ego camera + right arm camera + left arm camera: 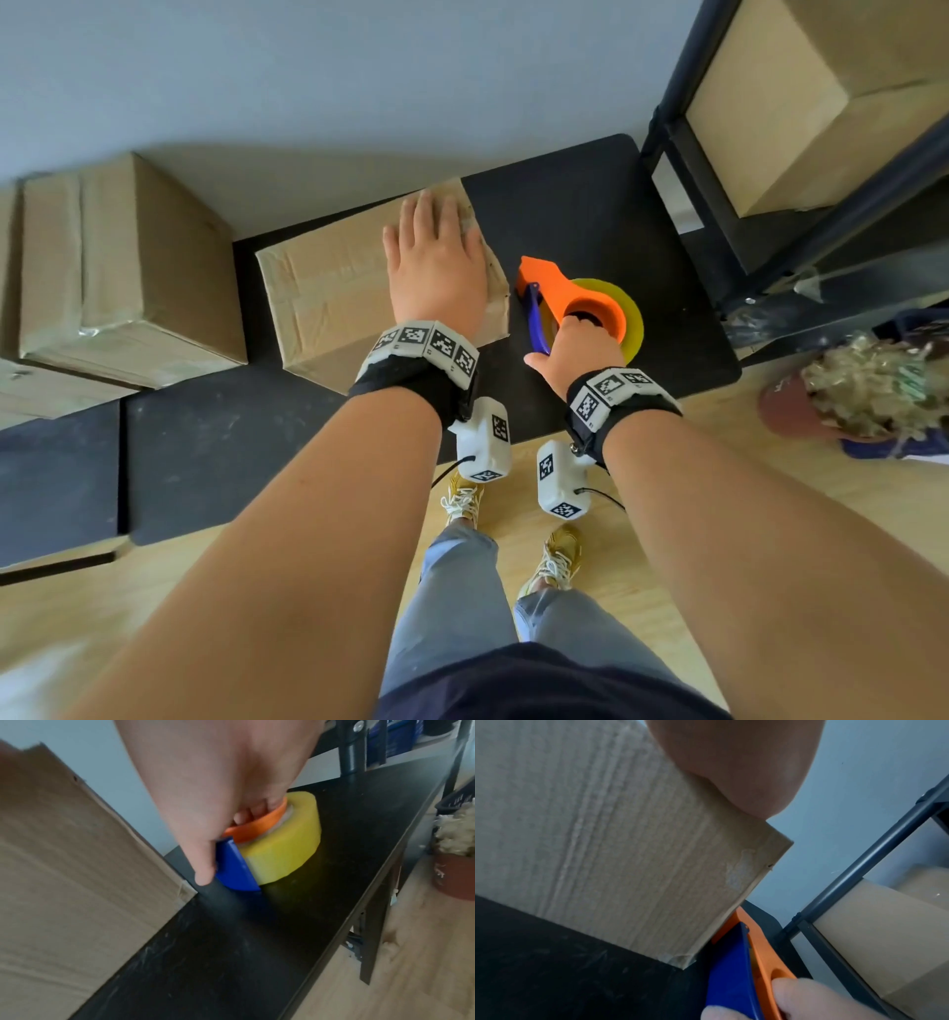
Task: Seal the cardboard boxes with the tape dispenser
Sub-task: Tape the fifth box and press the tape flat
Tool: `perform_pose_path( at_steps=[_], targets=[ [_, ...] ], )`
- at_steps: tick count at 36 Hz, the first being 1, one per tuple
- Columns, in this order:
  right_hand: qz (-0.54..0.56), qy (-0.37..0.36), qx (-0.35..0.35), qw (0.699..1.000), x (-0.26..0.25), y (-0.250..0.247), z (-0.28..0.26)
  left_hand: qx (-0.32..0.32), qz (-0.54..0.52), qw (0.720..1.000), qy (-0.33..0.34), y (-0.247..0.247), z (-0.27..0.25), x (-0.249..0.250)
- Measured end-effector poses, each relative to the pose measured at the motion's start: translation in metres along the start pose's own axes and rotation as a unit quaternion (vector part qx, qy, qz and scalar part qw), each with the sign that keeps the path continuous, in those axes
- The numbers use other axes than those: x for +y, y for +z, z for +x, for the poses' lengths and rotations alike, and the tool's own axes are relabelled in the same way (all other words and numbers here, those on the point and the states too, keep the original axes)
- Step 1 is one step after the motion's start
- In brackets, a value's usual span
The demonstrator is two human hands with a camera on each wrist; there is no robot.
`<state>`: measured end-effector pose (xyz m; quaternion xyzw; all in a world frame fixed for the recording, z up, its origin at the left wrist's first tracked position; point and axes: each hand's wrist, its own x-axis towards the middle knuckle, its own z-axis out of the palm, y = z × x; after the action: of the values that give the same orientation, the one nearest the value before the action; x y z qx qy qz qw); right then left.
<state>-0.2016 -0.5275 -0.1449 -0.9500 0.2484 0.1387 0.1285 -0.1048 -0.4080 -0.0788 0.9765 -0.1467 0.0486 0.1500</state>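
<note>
Box (328,298) mid-bench (606,216), near back edge; tape dispenser (580,303) just R of it. L hand (436,267) on box top. Two more boxes (118,267) at bench's L end.

We're in what looks like a small packing or storage room. A low black table (590,205) sits against a plain pale wall (308,67). Left of that table, taped cardboard boxes (118,267) are stacked; right of it, a dark metal shelving rack (719,216) holds more cartons (821,103). A pale wooden floor (770,514) runs in front, with a potted plant (862,395) beside the rack.
</note>
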Motion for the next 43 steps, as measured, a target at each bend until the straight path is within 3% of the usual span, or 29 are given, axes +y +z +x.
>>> perform_pose_path(
  at_steps=[6, 12, 15, 18, 22, 25, 27, 30, 37, 39, 43],
  targets=[
    [-0.007, 0.013, -0.011, 1.000, -0.004, 0.003, 0.006, 0.005, -0.004, 1.000, 0.005, 0.002, 0.001, 0.001],
    [0.096, 0.052, -0.045, 0.993, -0.003, -0.021, 0.010, 0.001, -0.008, 1.000, 0.004, 0.001, 0.002, 0.002],
    [0.191, 0.085, -0.022, 0.978, 0.003, -0.039, 0.007, -0.001, -0.013, 1.000, -0.003, 0.000, 0.002, 0.002],
    [0.341, 0.113, 0.006, 0.933, 0.012, -0.061, 0.006, 0.004, -0.028, 0.999, -0.032, -0.001, 0.001, 0.007],
    [0.532, 0.168, -0.047, 0.828, 0.026, -0.083, 0.001, -0.004, -0.057, 0.996, -0.071, -0.004, 0.002, 0.013],
    [0.593, 0.180, -0.071, 0.781, 0.034, -0.086, -0.004, -0.019, -0.071, 0.993, -0.090, -0.008, 0.004, 0.015],
    [0.589, 0.182, -0.067, 0.785, 0.039, -0.088, -0.005, -0.035, -0.076, 0.992, -0.096, -0.011, 0.004, 0.017],
    [0.551, 0.166, -0.064, 0.816, 0.041, -0.102, -0.012, -0.070, -0.102, 0.986, -0.109, -0.023, 0.004, 0.022],
    [0.511, 0.103, -0.056, 0.852, 0.040, -0.135, -0.032, -0.129, -0.266, 0.948, -0.121, -0.069, 0.013, 0.038],
    [0.503, 0.078, -0.058, 0.859, 0.040, -0.141, -0.032, -0.162, -0.313, 0.925, -0.142, -0.076, 0.015, 0.043],
    [0.493, 0.033, -0.069, 0.867, 0.041, -0.148, -0.034, -0.240, -0.435, 0.848, -0.186, -0.096, 0.014, 0.053]
  ],
)
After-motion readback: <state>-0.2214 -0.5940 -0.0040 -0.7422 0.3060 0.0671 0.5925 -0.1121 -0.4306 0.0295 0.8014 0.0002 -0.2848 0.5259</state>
